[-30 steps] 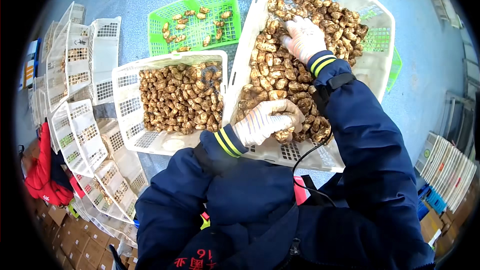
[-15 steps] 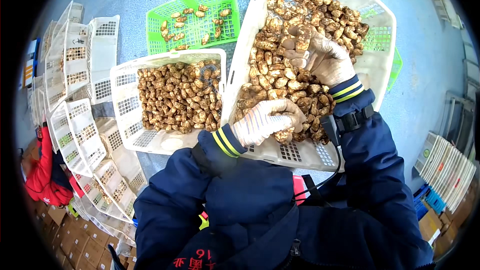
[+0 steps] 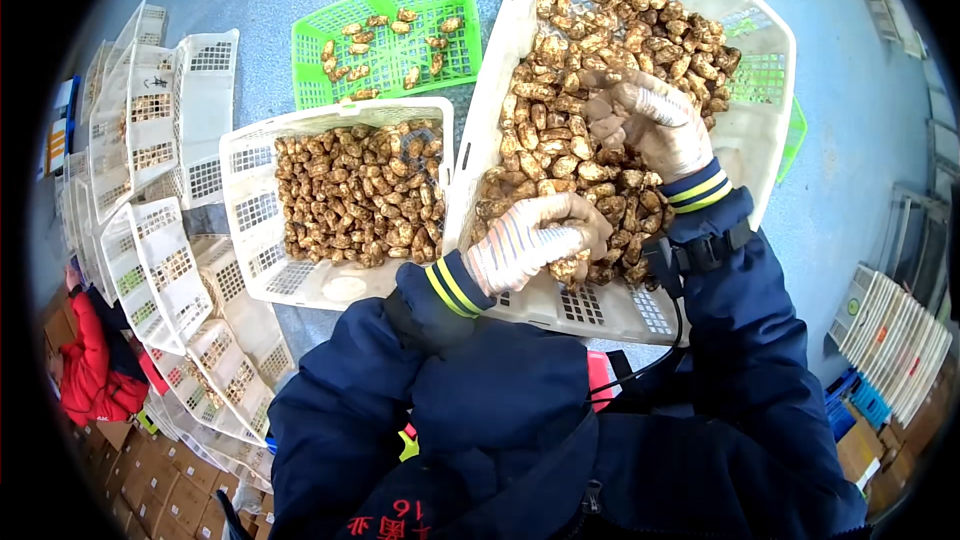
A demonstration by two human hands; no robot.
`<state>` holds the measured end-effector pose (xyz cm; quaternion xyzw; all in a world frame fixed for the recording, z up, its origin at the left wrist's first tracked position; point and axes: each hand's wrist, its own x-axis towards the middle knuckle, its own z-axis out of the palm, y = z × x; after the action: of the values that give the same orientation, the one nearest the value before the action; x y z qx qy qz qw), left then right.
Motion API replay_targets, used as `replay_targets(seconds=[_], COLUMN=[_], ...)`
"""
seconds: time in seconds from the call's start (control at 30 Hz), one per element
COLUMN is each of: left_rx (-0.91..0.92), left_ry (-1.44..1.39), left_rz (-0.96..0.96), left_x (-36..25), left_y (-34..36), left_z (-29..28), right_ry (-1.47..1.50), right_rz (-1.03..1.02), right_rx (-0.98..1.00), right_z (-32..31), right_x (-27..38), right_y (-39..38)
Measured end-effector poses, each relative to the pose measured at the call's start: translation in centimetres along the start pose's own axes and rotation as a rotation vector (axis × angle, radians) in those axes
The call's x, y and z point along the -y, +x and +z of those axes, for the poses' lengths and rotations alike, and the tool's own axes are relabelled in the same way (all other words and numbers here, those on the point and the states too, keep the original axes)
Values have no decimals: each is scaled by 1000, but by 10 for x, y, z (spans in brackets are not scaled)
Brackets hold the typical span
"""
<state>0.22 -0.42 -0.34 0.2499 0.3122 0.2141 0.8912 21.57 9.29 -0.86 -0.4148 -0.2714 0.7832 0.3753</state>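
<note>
A large white perforated crate holds a heap of brown, lumpy mushroom-like pieces. My left hand, in a white striped glove, is closed around some pieces at the crate's near left part. My right hand, gloved too, is over the right middle of the heap, its fingers curled and pinched. What they hold is too unclear to make out. Beside the big crate, a smaller white crate holds more pieces. Behind that, a green basket holds several loose pieces.
Stacked white crates stand at left, some holding pale pieces. A person in a red jacket is beyond them, above cardboard boxes. At right are a stack of white panels and blue crates. The tabletop is blue.
My right hand has come back from deeper in the heap, turned and curled; half a second ago it held up a piece. My left hand stays put. The person in red has shifted.
</note>
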Motion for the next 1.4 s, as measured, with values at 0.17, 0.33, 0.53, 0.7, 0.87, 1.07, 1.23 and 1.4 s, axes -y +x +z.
replay_targets(seconds=[0.17, 0.33, 0.53, 0.7, 0.87, 1.07, 1.23, 1.4], left_rx=[-90, -146, -219, -104, 58, -12, -493, -1003], left_ry=[-18, -247, -198, 12, -26, -68, -84, 519], left_rz=[251, 221, 115, 98, 44, 387, 761, 361], left_x=[3, 5, 1, 2, -1, -37, -25, 30], left_y=[4, 0, -5, 0, -2, -51, -119, -161], left_z=[1, 1, 4, 3, 7, -8, -97, -196], right_ry=[-560, -1234, -1216, -1550, -1345, -1324, -1374, -1411], right_rz=[-112, -421, -308, -333, -300, -91, -90, -198], right_rx=[-98, 289, 341, 231, 119, 139, -4, -64], right_z=[30, 49, 46, 58, 53, 51, 55, 53], right_x=[19, 1, -1, -2, -14, -68, -97, -108], right_y=[-38, -65, -71, -89, -118, -188, -185, -183])
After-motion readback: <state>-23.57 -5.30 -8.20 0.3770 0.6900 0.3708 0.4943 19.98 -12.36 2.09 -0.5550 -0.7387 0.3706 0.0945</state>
